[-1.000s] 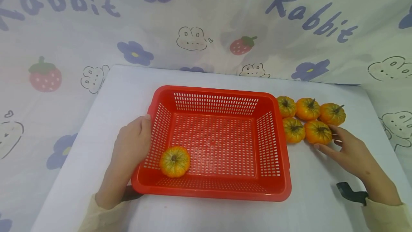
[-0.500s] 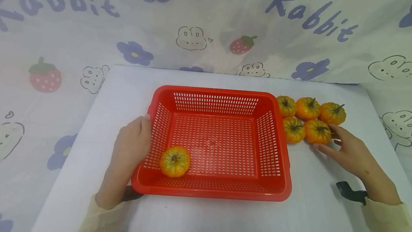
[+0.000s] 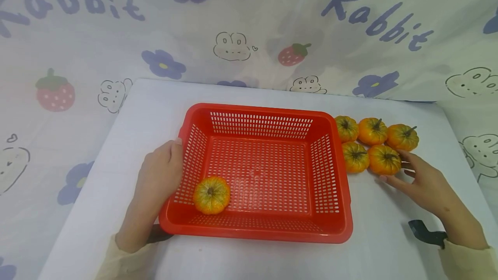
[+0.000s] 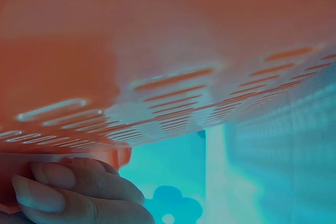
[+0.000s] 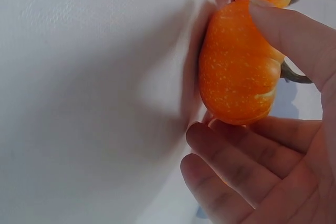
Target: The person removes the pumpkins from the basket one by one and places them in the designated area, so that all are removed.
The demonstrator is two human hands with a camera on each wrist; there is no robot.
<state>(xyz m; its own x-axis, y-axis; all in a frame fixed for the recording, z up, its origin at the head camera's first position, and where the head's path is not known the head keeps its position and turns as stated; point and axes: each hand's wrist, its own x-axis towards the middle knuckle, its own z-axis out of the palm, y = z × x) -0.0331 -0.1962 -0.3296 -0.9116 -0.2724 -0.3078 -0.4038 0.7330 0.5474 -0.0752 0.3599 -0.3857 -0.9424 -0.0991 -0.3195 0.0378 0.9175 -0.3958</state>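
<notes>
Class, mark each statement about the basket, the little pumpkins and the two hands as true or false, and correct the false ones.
1. One pumpkin lies inside the red basket. True.
2. Three pumpkins sit on the table to the right of the basket. False: five sit there.
3. The left hand rests against the basket's left side. True.
4. The right hand is inside the basket. False: it touches the near right pumpkin on the table.
5. The basket is blue. False: it is red.
</notes>
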